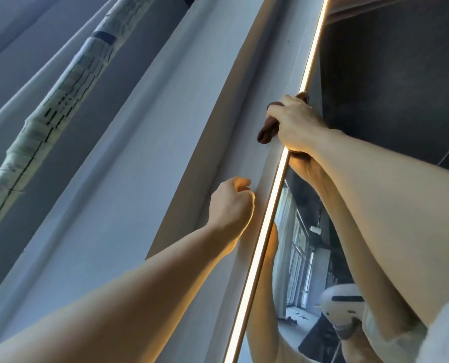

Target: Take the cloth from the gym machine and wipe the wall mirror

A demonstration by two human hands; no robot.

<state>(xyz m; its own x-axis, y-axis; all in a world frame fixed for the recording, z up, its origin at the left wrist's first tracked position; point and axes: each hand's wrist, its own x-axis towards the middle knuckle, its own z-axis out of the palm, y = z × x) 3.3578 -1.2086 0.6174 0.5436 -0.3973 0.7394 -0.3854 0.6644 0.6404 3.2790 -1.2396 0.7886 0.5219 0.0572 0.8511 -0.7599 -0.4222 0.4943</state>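
Right hand (295,124) grips brown cloth (268,131), fingers curled round it, pressing it at lit left edge of mirror (391,82). Cloth bunched under palm, tail hanging out left over wall (165,121) beside light strip (273,189). Right arm stretched up, forearm crossing glass. Left hand (231,203) lower, fingers curled into loose fist, holding nothing, knuckles against wall just beside strip. Left arm raised, extended. Wrapped pipe (58,100) far left.

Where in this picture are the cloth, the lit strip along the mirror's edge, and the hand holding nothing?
cloth (268,131): head view, the brown fold hanging below the fingers.
lit strip (270,203): head view, its glowing face beside the fist.
left hand (230,205): head view, the back of the hand.
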